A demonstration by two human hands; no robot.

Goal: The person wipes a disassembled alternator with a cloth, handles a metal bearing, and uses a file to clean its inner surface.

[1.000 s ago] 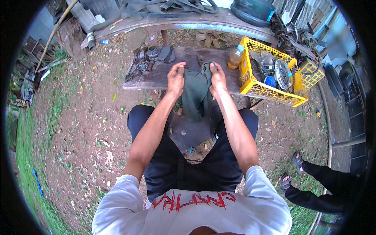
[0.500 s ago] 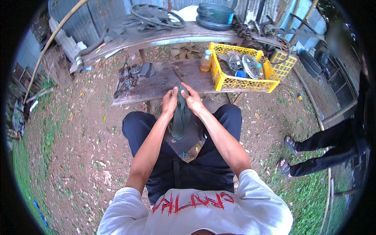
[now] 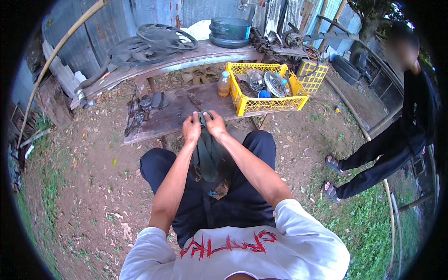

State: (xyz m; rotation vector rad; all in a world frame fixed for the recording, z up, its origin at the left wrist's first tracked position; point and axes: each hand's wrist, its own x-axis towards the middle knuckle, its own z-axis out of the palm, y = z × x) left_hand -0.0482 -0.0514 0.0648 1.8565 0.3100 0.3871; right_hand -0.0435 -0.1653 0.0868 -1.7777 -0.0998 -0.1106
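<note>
A dark green cloth [image 3: 208,158] hangs from my two hands between my knees, in front of a low wooden bench [image 3: 175,119]. My left hand [image 3: 192,128] is closed on its upper left side. My right hand [image 3: 215,124] grips the top from the right, close beside the left one. Whether the cloth is wrapped around something, I cannot tell. On the bench just beyond my hands lies a thin dark strip [image 3: 193,99]. A plastic bottle of amber liquid [image 3: 224,87] stands to the right of it.
A yellow crate [image 3: 241,106] with metal discs sits on the bench's right end; greasy metal parts [image 3: 142,105] lie at its left. Behind, a higher bench [image 3: 196,53] holds fan shrouds [image 3: 163,37] and a cut plastic jug [image 3: 229,32]. A person [image 3: 392,140] stands at right.
My view has tilted up and turned right, bringing the standing person's upper body into sight. The cloth hangs wider and lower from my hands, both still gripping it.
</note>
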